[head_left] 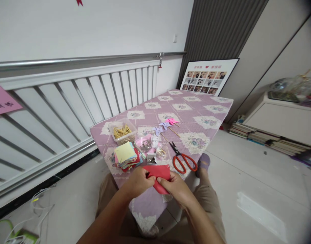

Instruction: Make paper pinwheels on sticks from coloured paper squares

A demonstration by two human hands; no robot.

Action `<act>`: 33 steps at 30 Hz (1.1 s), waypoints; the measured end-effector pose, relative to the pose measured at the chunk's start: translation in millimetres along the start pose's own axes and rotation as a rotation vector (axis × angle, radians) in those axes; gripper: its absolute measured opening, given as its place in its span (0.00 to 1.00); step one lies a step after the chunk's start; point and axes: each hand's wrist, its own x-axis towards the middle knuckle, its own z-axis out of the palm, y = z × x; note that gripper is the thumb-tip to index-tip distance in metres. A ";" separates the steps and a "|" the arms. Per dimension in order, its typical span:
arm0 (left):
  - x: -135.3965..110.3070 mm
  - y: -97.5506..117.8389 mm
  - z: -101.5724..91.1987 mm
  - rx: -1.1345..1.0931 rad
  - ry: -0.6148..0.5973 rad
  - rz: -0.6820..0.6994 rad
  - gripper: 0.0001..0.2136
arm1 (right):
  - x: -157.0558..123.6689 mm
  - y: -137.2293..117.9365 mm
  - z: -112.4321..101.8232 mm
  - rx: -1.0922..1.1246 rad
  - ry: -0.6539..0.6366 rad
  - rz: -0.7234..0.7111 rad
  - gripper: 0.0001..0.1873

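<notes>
Both of my hands grip a piece of red paper (162, 172) over the near end of the table. My left hand (138, 182) pinches its left side between thumb and fingers. Closed on its right side is my right hand (174, 187), thumb on top. Just beyond the paper sits a small box of metal bits (151, 159). Scissors (182, 158) with red handles lie to the right, blades apart. A stack of coloured paper squares (126, 154) is at the left. Finished paper pinwheels on sticks, two lilac (159, 130) and one pink (172, 121), lie farther back.
A clear tub of wooden sticks (123, 132) stands at the table's left. Near it are a pink dish of small metal pieces (145, 145) and a little round container (161, 151). A white radiator (99, 91) runs along the left; a photo board (208, 77) leans behind.
</notes>
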 end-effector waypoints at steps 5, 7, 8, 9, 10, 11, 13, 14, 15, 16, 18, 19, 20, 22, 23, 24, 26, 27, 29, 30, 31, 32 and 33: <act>-1.4 2.9 -0.4 0.011 0.022 0.020 0.05 | 1.6 2.6 2.3 -0.083 0.062 -0.036 0.10; -1.5 3.7 -0.5 0.026 0.020 0.021 0.05 | 2.4 3.6 2.8 -0.092 0.079 -0.043 0.09; -1.5 4.1 -0.5 0.038 0.014 0.014 0.05 | 2.7 3.8 3.1 -0.091 0.084 -0.045 0.09; -1.4 4.4 -0.5 0.052 0.009 0.004 0.05 | 2.8 3.8 3.6 -0.091 0.090 -0.047 0.09; -1.3 4.8 -0.5 0.067 0.004 -0.005 0.05 | 2.9 3.7 4.2 -0.089 0.099 -0.050 0.10; -1.2 5.1 -0.4 0.080 0.000 -0.013 0.06 | 2.8 3.5 4.8 -0.087 0.110 -0.052 0.10; -0.7 5.6 0.0 0.097 -0.006 -0.026 0.07 | 2.4 3.2 6.3 -0.081 0.137 -0.054 0.09; -0.1 5.7 0.3 0.106 -0.003 -0.031 0.08 | 2.2 3.4 7.0 -0.076 0.152 -0.053 0.08; 0.7 5.6 0.7 0.107 0.003 -0.030 0.08 | 2.0 3.9 7.6 -0.069 0.169 -0.051 0.07; 1.6 5.2 1.1 0.092 0.002 -0.017 0.08 | 2.0 5.0 8.1 -0.059 0.186 -0.048 0.06; 3.6 3.9 1.8 -0.014 -0.001 0.043 0.04 | 2.4 8.9 8.6 -0.029 0.228 -0.041 0.05; 4.2 2.8 2.1 -0.097 0.029 0.076 0.02 | 3.0 11.6 8.7 -0.008 0.252 -0.038 0.05; 4.1 1.5 2.5 -0.183 0.094 0.100 0.05 | 3.7 14.7 8.7 0.016 0.277 -0.035 0.06; 0.7 -2.1 4.3 -0.321 0.312 0.103 0.09 | 5.3 20.8 9.1 0.074 0.329 -0.033 0.08; -2.7 -4.4 6.4 -0.366 0.435 0.088 0.09 | 6.2 23.4 9.6 0.107 0.354 -0.033 0.09; -7.1 -7.1 9.9 -0.402 0.525 0.072 0.05 | 7.1 25.4 10.4 0.141 0.377 -0.034 0.10; -17.2 -13.2 21.5 -0.473 0.564 0.043 0.06 | 8.6 27.3 12.6 0.209 0.418 -0.044 0.12; -21.7 -16.4 29.5 -0.495 0.524 0.032 0.09 | 9.2 27.5 13.9 0.240 0.434 -0.053 0.12; -27.4 -21.8 47.2 -0.518 0.400 -0.011 0.09 | 10.2 27.4 16.4 0.293 0.457 -0.081 0.12; -28.0 -23.3 55.3 -0.543 0.378 -0.026 0.08 | 10.5 27.6 17.5 0.313 0.462 -0.095 0.12; -27.0 -23.7 62.2 -0.597 0.348 -0.026 0.07 | 10.7 28.1 18.4 0.329 0.463 -0.108 0.11; -24.9 -22.9 67.1 -0.664 0.318 -0.031 0.08 | 10.8 29.0 19.1 0.342 0.461 -0.120 0.11; -21.9 -21.0 70.1 -0.728 0.310 -0.065 0.11 | 10.7 30.3 19.8 0.354 0.456 -0.131 0.11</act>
